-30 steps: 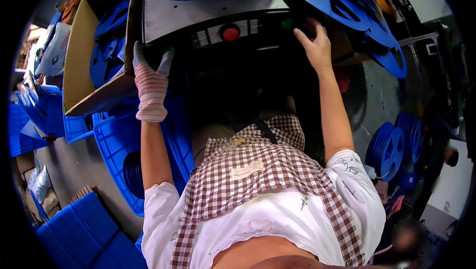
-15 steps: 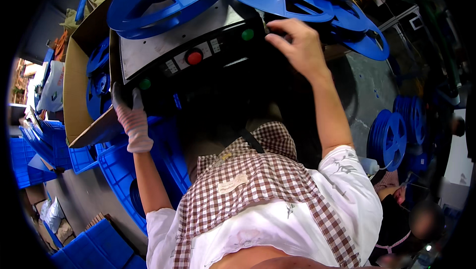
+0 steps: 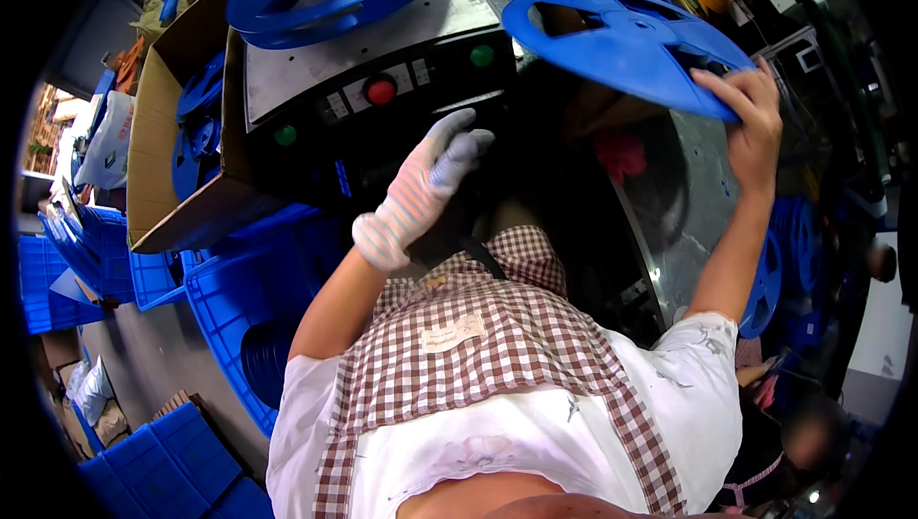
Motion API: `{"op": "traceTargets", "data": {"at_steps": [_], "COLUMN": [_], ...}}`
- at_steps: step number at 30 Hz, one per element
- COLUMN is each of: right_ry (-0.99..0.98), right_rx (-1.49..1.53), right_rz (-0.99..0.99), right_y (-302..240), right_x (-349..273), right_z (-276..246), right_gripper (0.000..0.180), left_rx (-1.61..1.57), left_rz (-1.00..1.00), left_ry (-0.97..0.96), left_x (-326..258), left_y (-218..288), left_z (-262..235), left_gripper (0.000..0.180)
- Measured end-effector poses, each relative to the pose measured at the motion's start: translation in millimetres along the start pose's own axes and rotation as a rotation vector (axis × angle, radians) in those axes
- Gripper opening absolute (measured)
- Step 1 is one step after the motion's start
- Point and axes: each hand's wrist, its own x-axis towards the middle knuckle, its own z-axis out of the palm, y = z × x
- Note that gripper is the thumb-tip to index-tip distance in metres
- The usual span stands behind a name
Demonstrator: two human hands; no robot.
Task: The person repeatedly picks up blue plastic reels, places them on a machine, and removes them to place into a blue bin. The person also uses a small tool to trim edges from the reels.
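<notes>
The control panel (image 3: pixel 400 91) lies beyond the left hand (image 3: pixel 423 184) (gloved, fingers loosely parted), now swung inward; the right hand (image 3: pixel 754 122) now grips a blue reel (image 3: pixel 626 49).

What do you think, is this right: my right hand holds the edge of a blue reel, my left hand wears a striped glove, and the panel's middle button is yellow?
Not quite: the head view shows the middle button red. Your right hand holds the edge of a blue reel; your left hand wears a striped glove.
</notes>
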Motion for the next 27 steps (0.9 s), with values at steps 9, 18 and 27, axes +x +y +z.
{"op": "traceTargets", "data": {"at_steps": [9, 18, 27], "right_ry": [-0.132, -0.12, 0.174], "right_rx": [0.146, 1.7, 2.919], "right_rz": [0.029, 0.767, 0.769], "right_y": [-75.4, -98.0, -154.7], "right_x": [-73.6, -110.1, -90.2], "right_z": [-19.7, 24.4, 71.4], "right_gripper": [0.031, 0.052, 0.085], "left_rx": [-0.746, 0.0, 1.144], "left_rz": [-0.186, 0.579, 1.139], "left_ry": [0.086, 0.019, -0.358], "left_x": [8.5, -23.7, -19.3], "left_y": [25.2, 34.4, 24.3], "left_z": [-0.4, 38.4, 21.5], "left_gripper": [0.055, 0.033, 0.041]}}
